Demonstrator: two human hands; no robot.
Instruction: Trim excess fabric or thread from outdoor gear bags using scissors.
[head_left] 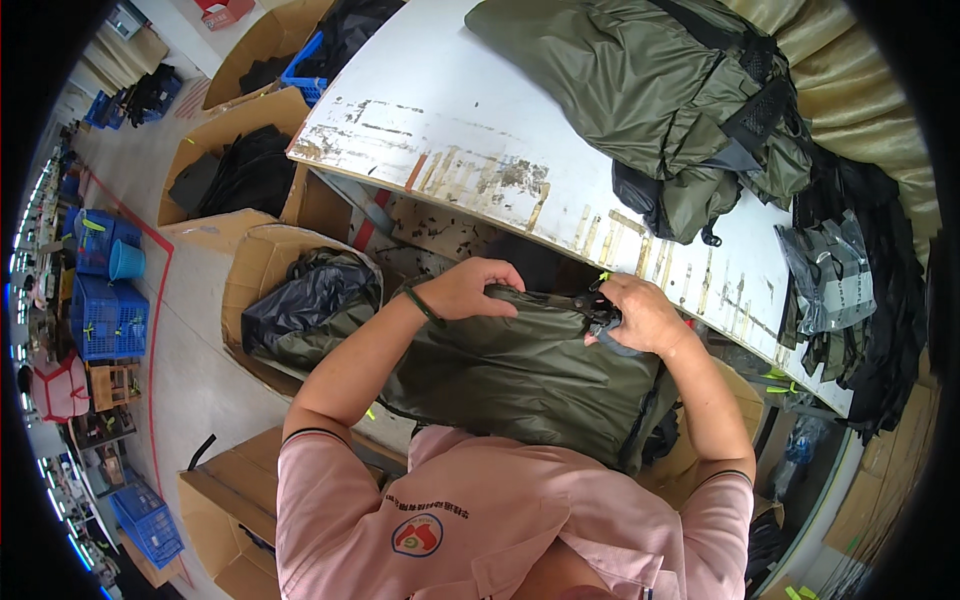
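An olive-green fabric bag (500,370) hangs spread in front of my body, below the near edge of the white table. My left hand (470,290) is closed on the bag's upper edge, thumb and fingers pinching the dark rim. At the right end of that same edge, my right hand (645,315) is closed round a bunched black part, which looks like straps or a buckle (598,308). Its fingertips are partly hidden. A small yellow-green tag shows beside the right fingers. On the table lies another olive-green bag (650,100) with black straps and mesh.
The worn white table (450,90) stands ahead. Cardboard boxes (250,160) with black pieces line the left. Another box (245,290) holds dark plastic and olive fabric. Clear packets (828,275) and black straps hang at the right. Blue crates (110,320) stand far left.
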